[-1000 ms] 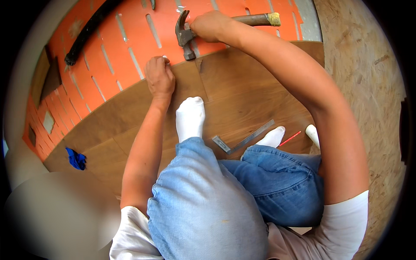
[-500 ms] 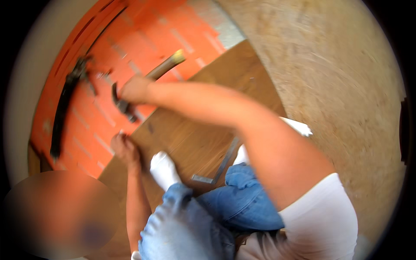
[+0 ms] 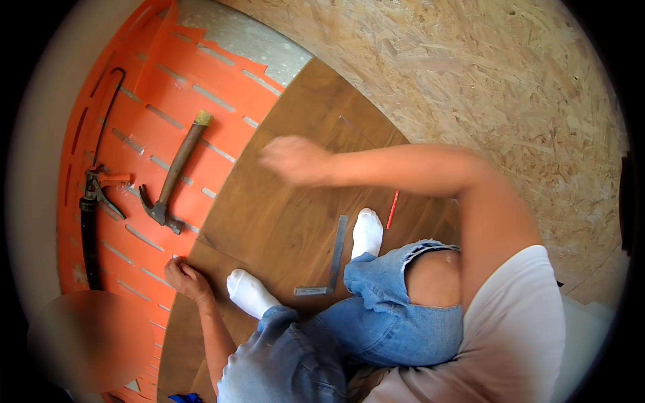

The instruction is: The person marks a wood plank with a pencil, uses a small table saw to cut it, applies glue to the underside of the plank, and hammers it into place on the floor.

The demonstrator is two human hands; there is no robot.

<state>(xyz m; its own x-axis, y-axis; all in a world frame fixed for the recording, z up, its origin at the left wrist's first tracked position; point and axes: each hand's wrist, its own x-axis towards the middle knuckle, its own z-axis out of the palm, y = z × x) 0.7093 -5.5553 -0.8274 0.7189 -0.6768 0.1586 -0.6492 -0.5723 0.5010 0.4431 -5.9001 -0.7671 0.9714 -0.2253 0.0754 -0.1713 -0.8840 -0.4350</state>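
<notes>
My left hand (image 3: 188, 279) rests at the edge of the brown wood flooring (image 3: 269, 228), where it meets a slotted orange underlay sheet (image 3: 144, 201). Its fingers are closed, and a tiny pale bit shows at the fingertips, too small to name. Above the wood, my right hand (image 3: 295, 161) is smeared by motion; its fingers cannot be made out. A claw hammer (image 3: 176, 168) with a wooden handle lies on the orange sheet, apart from both hands, its head toward my left hand.
Farther left lies a caulking gun (image 3: 91, 221) with a black barrel. On the wood near my feet are a metal carpenter's square (image 3: 338, 255) and a red pencil (image 3: 392, 209). Strand board (image 3: 484, 101) covers the right side; bare grey floor (image 3: 242, 37) shows at the top.
My right hand has let go of the hammer, which now lies on the orange sheet, and has moved right over the wood. My left hand stays at the wood's edge. The view has shifted.
</notes>
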